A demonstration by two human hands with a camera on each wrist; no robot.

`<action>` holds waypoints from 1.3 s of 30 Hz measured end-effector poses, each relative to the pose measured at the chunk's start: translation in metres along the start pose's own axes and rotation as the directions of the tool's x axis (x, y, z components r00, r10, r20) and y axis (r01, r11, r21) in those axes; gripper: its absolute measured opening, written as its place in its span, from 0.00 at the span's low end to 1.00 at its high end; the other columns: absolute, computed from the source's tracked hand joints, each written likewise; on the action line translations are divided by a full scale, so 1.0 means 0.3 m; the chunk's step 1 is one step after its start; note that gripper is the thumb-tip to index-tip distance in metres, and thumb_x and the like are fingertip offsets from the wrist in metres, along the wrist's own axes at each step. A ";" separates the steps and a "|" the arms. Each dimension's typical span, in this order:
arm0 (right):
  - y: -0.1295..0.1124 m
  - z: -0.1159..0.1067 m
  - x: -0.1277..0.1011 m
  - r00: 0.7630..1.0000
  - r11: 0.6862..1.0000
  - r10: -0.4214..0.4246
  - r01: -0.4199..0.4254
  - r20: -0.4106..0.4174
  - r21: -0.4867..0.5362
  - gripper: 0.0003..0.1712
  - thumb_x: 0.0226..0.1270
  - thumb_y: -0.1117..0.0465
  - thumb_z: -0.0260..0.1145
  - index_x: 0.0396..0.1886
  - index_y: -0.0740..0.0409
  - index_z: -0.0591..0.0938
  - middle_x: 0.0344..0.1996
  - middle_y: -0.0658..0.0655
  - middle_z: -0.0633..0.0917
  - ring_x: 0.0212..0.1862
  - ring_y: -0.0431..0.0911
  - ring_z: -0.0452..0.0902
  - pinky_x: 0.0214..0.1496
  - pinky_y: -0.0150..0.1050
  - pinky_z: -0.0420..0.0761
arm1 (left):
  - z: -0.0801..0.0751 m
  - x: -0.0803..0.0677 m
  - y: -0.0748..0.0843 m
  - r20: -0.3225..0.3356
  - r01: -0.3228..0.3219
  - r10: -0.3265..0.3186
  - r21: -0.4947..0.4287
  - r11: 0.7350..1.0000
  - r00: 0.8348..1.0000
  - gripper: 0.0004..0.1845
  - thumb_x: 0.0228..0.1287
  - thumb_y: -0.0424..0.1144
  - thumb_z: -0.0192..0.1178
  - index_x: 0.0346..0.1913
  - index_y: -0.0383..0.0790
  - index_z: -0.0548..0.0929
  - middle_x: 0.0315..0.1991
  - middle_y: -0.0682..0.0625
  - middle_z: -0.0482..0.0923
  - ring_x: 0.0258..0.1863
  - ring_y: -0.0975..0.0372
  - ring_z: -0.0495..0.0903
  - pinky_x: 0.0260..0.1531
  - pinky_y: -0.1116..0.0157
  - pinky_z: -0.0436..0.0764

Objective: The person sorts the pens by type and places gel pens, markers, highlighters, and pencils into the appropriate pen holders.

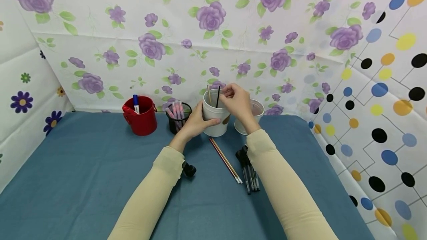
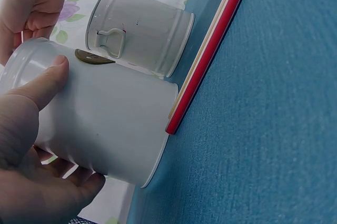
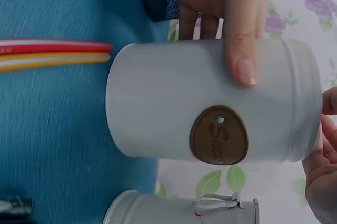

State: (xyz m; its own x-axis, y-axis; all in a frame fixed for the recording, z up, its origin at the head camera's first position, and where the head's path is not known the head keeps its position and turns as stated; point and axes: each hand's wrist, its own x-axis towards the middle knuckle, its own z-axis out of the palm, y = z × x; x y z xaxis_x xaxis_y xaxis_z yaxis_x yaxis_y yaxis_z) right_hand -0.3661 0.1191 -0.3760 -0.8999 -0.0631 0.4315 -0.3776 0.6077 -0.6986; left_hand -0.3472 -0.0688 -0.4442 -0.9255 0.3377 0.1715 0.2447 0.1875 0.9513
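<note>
My left hand grips a white cup from its left side, thumb across the front, fingers behind. The cup has a brown oval label. Two slim sticks stand in it, a pale pencil and a black pencil. My right hand is at the cup's right rim, its bent fingertips close beside the black pencil. I cannot tell whether they hold anything. A red pencil and a yellow pencil lie side by side in front of the cup.
A second white cup with a small handle stands to the right. Several black pens lie near my right sleeve. Leftward stand a black mesh holder with pink markers and a red bucket with a blue-capped marker. Floral cloth hangs behind.
</note>
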 end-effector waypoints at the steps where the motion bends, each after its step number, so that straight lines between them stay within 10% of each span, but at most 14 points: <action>1: 0.000 -0.004 -0.003 1.000 1.000 -0.003 0.003 0.002 0.026 0.06 0.69 0.63 0.70 0.44 0.57 0.86 0.37 0.57 0.89 0.40 0.48 0.86 0.48 0.41 0.86 | 0.001 0.007 -0.017 -0.006 -0.004 0.004 0.005 1.000 1.000 0.55 0.66 0.44 0.77 0.86 0.49 0.51 0.79 0.42 0.62 0.76 0.46 0.66 0.76 0.40 0.65; 7: -0.026 -0.051 -0.036 1.000 0.989 -0.010 0.006 0.023 0.146 0.09 0.74 0.60 0.70 0.49 0.58 0.86 0.43 0.56 0.89 0.41 0.49 0.88 0.48 0.44 0.88 | 0.004 0.017 -0.034 -0.022 -0.008 0.009 0.033 0.999 1.000 0.55 0.65 0.48 0.78 0.86 0.50 0.52 0.77 0.44 0.65 0.75 0.49 0.68 0.75 0.42 0.67; 19: -0.084 -0.114 -0.129 0.976 0.982 -0.182 0.175 0.119 0.067 0.12 0.74 0.64 0.69 0.52 0.64 0.87 0.41 0.59 0.90 0.40 0.51 0.89 0.47 0.48 0.89 | 0.005 0.012 -0.029 -0.016 -0.009 0.009 0.000 1.000 1.000 0.55 0.66 0.45 0.77 0.86 0.52 0.51 0.77 0.43 0.64 0.75 0.46 0.68 0.75 0.40 0.66; 39: -0.096 -0.101 -0.370 0.960 0.978 -0.056 0.108 0.275 -0.177 0.10 0.72 0.60 0.74 0.50 0.55 0.89 0.31 0.50 0.89 0.32 0.41 0.84 0.37 0.42 0.86 | 0.003 0.007 -0.034 -0.029 0.000 0.002 0.054 0.999 1.000 0.56 0.65 0.49 0.77 0.86 0.49 0.50 0.77 0.43 0.63 0.75 0.48 0.68 0.72 0.41 0.71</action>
State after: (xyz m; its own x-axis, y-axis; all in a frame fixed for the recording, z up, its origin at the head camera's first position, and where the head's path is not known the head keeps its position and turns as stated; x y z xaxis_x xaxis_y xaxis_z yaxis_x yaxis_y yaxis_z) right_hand -0.2486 0.1326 -0.3864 -0.9028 -0.3123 0.2958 -0.4274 0.7282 -0.5358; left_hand -0.3514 -0.0691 -0.4539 -0.9331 0.3108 0.1807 0.2602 0.2370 0.9360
